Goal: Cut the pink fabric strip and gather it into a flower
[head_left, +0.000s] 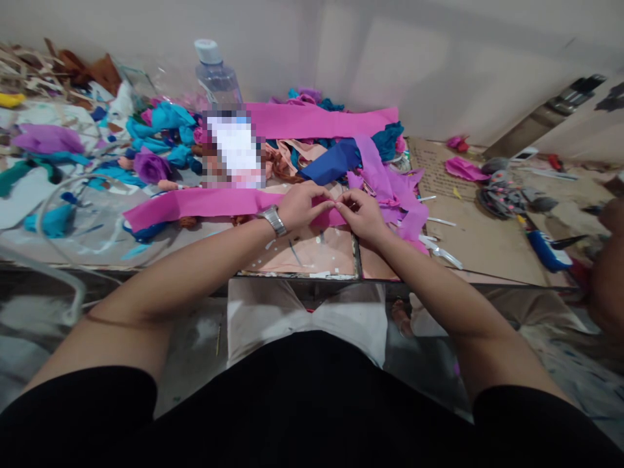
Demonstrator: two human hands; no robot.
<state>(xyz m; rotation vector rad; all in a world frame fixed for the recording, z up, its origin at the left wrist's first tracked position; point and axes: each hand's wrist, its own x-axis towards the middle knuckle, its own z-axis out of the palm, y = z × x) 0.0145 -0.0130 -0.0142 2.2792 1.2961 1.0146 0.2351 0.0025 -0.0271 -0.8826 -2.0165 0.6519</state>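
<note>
A long pink strip of what looks like crepe paper (209,203) lies across the table and runs beneath my left hand (301,207). That hand, with a metal watch on its wrist, pinches the strip's right end between thumb and fingertips. My right hand (361,213) meets it there, its thumb and index finger closed on the same end. Some of the strip is covered by the left hand. Behind the hands lie a dark blue folded piece (331,162) and a second pink strip (322,121). Purple strips (385,179) lie beside the right hand.
A capped clear bottle (218,78) stands behind a pixelated bright rectangle (236,146). Blue and purple paper flowers (152,166) crowd the left side. Cardboard (433,175), a grey bundle (504,195) and a blue-handled tool (548,250) lie right, near another person's arm (607,266).
</note>
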